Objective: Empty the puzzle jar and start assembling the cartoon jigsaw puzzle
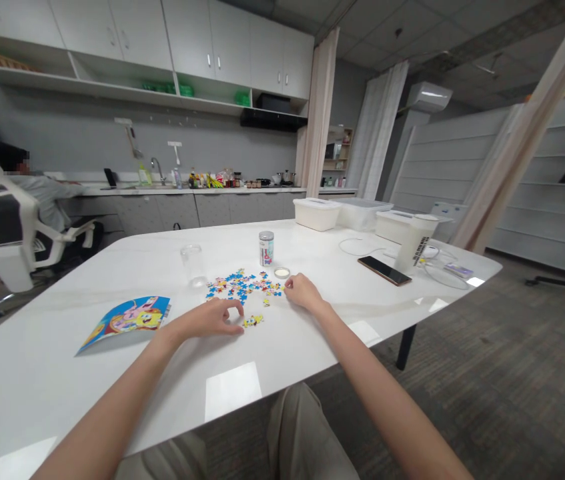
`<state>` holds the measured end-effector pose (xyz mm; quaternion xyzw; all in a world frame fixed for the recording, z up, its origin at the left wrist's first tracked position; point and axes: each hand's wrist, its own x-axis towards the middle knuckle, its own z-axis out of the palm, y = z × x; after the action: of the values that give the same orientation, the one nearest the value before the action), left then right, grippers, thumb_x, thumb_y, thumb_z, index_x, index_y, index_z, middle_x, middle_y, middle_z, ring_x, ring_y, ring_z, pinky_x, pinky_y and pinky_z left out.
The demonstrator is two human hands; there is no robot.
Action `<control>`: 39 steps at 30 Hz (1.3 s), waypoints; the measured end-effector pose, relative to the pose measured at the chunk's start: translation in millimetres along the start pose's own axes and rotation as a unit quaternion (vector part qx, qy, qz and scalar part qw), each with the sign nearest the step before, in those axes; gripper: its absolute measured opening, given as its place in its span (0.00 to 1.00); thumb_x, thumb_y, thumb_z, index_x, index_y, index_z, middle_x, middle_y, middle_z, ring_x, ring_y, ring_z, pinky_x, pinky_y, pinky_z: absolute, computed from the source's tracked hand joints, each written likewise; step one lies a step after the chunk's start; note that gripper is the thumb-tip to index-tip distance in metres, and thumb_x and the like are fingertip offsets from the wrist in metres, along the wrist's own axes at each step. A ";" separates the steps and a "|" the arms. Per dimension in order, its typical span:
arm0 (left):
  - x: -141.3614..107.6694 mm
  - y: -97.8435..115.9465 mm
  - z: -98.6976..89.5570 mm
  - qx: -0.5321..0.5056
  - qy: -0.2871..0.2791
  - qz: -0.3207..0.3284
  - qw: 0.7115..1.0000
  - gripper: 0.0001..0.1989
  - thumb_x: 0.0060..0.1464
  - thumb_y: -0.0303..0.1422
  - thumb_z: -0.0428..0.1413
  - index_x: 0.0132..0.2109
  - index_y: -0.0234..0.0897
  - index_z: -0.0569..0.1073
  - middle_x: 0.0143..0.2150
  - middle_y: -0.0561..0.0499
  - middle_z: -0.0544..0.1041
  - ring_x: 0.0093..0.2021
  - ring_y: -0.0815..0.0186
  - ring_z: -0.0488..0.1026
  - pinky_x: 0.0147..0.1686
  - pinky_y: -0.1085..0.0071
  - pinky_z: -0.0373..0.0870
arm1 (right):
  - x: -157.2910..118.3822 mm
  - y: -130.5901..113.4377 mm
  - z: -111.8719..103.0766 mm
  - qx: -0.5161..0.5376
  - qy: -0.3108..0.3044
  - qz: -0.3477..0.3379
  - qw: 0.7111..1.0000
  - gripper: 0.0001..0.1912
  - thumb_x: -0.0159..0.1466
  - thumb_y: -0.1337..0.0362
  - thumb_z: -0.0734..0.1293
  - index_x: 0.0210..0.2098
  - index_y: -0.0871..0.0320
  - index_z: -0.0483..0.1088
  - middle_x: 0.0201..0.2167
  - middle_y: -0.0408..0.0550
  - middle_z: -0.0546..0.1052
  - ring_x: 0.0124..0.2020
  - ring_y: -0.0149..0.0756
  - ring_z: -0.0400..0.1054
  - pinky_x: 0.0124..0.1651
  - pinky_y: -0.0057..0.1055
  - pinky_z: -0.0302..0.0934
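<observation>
White glossy counter (162, 393) holding scattered puzzle pieces (239, 287), a curved cartoon picture (135, 319) and a clear jar (192, 265). Toward the right lies a phone (384, 271).

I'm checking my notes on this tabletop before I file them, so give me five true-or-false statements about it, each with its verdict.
1. The left hand is nearer the picture sheet than the right hand is. True.
2. The phone lies on the table, to the right of the printed canister. True.
3. The printed canister lies on its side. False: it stands upright.
4. The left hand grips the phone. False: its fingers are beside a small yellow cluster of pieces.
5. The picture sheet lies to the left of the scattered puzzle pieces. True.
</observation>
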<state>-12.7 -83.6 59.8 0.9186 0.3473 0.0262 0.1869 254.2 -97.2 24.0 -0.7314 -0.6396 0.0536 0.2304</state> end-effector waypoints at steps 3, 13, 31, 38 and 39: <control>0.1 1.2 0.7 0.017 0.000 -0.005 1.000 0.22 0.51 0.50 0.54 0.46 0.40 0.72 0.25 0.55 0.67 0.30 0.65 0.67 0.33 0.73 0.61 | 0.7 0.2 1.4 0.003 -0.011 0.002 1.000 0.10 0.60 0.69 0.63 0.36 0.61 0.77 0.42 0.56 0.77 0.41 0.36 0.71 0.41 0.25 0.59; 1.3 -2.2 2.2 0.012 -0.003 -0.005 1.000 0.22 0.51 0.50 0.54 0.46 0.40 0.72 0.24 0.56 0.67 0.28 0.66 0.67 0.29 0.74 0.59 | -0.2 1.7 -1.7 0.027 -0.024 -0.004 0.999 0.07 0.56 0.70 0.66 0.34 0.61 0.75 0.37 0.53 0.78 0.37 0.36 0.70 0.36 0.26 0.58; 0.9 -0.9 2.5 0.022 0.004 -0.009 1.000 0.23 0.50 0.51 0.56 0.48 0.41 0.72 0.34 0.50 0.74 0.36 0.61 0.71 0.39 0.70 0.64 | -11.9 -19.8 -26.5 0.451 -0.213 0.057 0.865 0.04 0.57 0.69 0.69 0.33 0.61 0.74 0.37 0.51 0.80 0.28 0.26 0.69 0.25 0.20 0.55; 0.4 7.4 0.5 0.030 0.001 -0.006 1.000 0.24 0.51 0.48 0.56 0.52 0.41 0.73 0.32 0.51 0.74 0.35 0.62 0.71 0.38 0.71 0.64 | -8.5 -18.0 -14.9 0.445 -0.240 -0.021 0.862 0.09 0.53 0.68 0.70 0.35 0.61 0.70 0.28 0.46 0.78 0.23 0.25 0.66 0.23 0.20 0.53; 0.8 7.7 0.9 0.026 0.000 0.005 1.000 0.24 0.51 0.47 0.56 0.53 0.42 0.73 0.30 0.52 0.73 0.33 0.63 0.70 0.38 0.72 0.63 | -8.3 -18.3 -12.4 0.441 -0.253 -0.047 0.860 0.12 0.52 0.67 0.72 0.35 0.60 0.69 0.26 0.45 0.78 0.23 0.26 0.66 0.24 0.21 0.54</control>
<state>-7.1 -88.7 61.7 0.9247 0.3437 0.0184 0.1627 240.7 -107.1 40.6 -0.4830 -0.6192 0.5026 0.3616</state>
